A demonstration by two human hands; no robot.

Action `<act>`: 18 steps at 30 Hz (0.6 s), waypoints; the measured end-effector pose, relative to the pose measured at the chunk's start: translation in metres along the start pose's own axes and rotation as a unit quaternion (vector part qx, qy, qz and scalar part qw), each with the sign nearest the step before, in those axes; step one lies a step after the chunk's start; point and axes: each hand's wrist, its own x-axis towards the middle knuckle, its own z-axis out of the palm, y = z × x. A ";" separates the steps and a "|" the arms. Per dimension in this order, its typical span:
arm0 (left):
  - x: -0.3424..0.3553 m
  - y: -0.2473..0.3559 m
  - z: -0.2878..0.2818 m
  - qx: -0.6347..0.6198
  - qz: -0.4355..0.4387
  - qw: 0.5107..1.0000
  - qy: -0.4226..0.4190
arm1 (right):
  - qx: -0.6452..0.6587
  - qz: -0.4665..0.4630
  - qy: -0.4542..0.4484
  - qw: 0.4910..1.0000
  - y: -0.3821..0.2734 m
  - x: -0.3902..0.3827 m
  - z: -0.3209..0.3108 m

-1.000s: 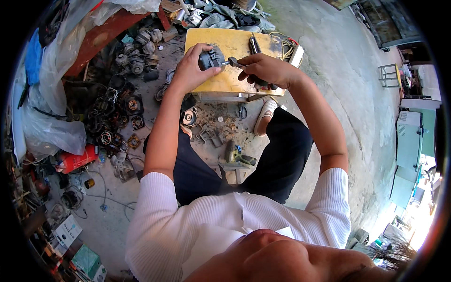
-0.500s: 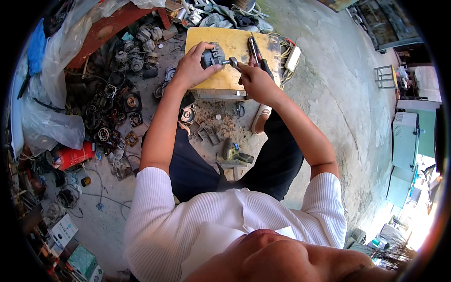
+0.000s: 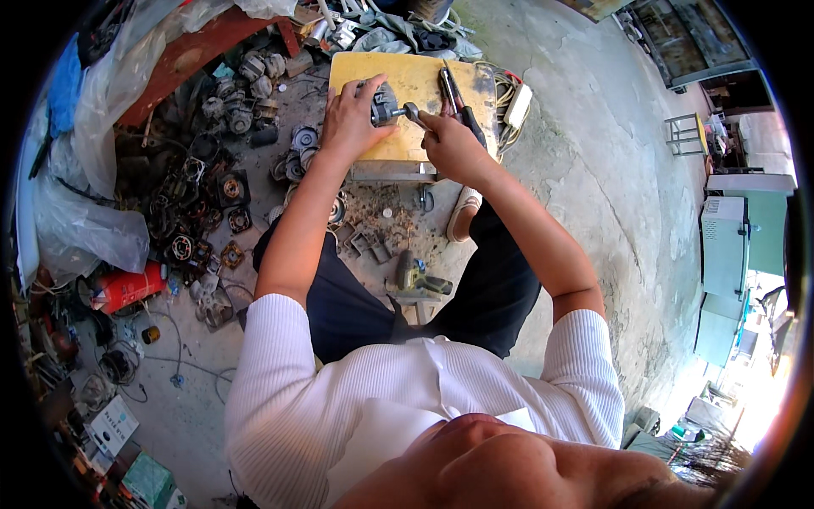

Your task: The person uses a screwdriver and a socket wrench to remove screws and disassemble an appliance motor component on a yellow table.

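A small, dark grey finned motor lies on its side on the yellow worktop. My left hand closes around its left end, fingers over the top and thumb at the near side. From the right, my right hand grips the handle of a ratchet wrench. The wrench's round head and socket meet the motor's right end; most of the handle is hidden in my fist. Just beyond my right hand, several slim hand tools with dark and red handles rest on the worktop.
A cordless drill sits on a low support between my legs. Dismantled motor parts heap the floor at left, near a red cylinder. A white power strip with coiled cables is right of the worktop. Dirt and scraps litter the floor before it.
The whole view has shifted slightly. My left hand's fingers have rearranged on the motor and sit more spread over it. My right hand stays on the wrench, with its head still at the motor's end.
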 end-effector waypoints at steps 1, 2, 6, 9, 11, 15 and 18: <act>0.000 0.000 0.001 -0.003 0.003 1.000 0.008 | 0.013 -0.003 0.010 1.000 -0.001 -0.001 0.000; 0.000 -0.001 0.001 -0.006 0.005 1.000 0.010 | 0.010 0.000 0.017 1.000 -0.002 -0.002 0.000; 0.000 -0.005 0.002 -0.013 0.019 0.999 0.032 | 0.004 0.025 0.035 0.999 -0.012 -0.005 -0.001; -0.001 -0.006 0.002 -0.010 0.024 0.999 0.040 | 0.018 0.054 0.036 0.998 -0.022 -0.009 -0.002; -0.001 -0.005 0.001 -0.011 0.026 0.999 0.039 | 0.020 0.058 0.045 0.997 -0.024 -0.012 0.000; 0.000 -0.005 0.001 -0.023 0.039 0.998 0.044 | 0.011 0.037 0.087 0.995 -0.022 -0.020 0.011; 0.001 -0.004 0.000 -0.026 0.039 0.998 0.039 | 0.026 0.051 0.086 0.995 -0.025 -0.022 0.011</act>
